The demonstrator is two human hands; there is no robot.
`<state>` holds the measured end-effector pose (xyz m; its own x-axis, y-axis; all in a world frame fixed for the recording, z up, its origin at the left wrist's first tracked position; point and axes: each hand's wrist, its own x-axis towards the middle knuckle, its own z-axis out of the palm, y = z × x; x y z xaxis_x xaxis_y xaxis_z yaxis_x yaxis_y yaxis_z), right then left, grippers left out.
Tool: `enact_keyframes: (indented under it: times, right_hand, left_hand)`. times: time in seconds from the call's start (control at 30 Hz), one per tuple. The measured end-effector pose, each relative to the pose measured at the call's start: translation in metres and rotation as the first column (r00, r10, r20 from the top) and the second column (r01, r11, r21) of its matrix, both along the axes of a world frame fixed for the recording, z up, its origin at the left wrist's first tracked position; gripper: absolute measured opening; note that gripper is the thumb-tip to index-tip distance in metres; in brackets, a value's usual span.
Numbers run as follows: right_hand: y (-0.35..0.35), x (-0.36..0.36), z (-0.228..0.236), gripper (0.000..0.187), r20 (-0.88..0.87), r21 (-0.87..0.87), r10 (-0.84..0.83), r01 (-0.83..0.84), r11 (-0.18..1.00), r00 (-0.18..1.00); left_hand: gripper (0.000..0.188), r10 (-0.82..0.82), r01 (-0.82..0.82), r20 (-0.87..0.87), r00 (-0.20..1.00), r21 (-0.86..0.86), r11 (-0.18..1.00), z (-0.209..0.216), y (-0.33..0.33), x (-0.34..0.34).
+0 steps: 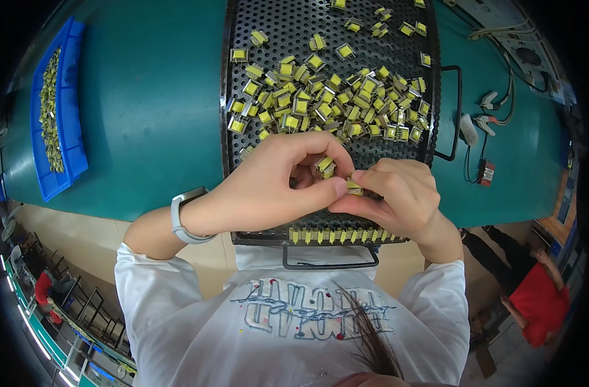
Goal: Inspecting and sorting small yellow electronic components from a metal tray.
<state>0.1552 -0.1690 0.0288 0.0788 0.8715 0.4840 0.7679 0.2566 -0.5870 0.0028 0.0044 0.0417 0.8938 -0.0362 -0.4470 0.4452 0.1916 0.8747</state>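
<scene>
My left hand (268,187) is curled over the near part of a black perforated metal tray (275,16). A small yellow-taped transformer (325,167) rests in its bent fingers. Thumb and fingers of my right hand (404,197) pinch another yellow-taped transformer (354,187), close to the left thumb tip, which seems to touch it. Fingers partly cover both parts. Beyond my hands, a loose heap of the same transformers (323,106) lies on the tray. Along its near edge stands a neat row of transformers (336,235).
A long blue bin (73,122) of small parts sits at the left on the green table (146,109). Wire handles stick out from the tray's right side (459,113) and near side (330,265). Cables with clips (485,122) lie at right. A person in red (539,300) is behind, at right.
</scene>
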Motion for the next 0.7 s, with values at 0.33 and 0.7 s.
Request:
enact_keyframes:
  times: [0.33, 0.7]
  right_hand:
    - [-0.004, 0.001, 0.002, 0.049, 0.078, -0.050, 0.065, -0.061, 0.997, 0.995]
    - [-0.001, 0.003, -0.001, 0.050, 0.042, -0.003, 0.051, -0.051, 0.999, 0.998]
  left_hand:
    - [0.015, 0.013, -0.007, 0.035, 0.999, -0.160, 0.987, -0.011, -0.001, 0.000]
    - [0.019, 0.024, -0.013, 0.114, 0.993, -0.102, 0.995, -0.005, 0.000, -0.001]
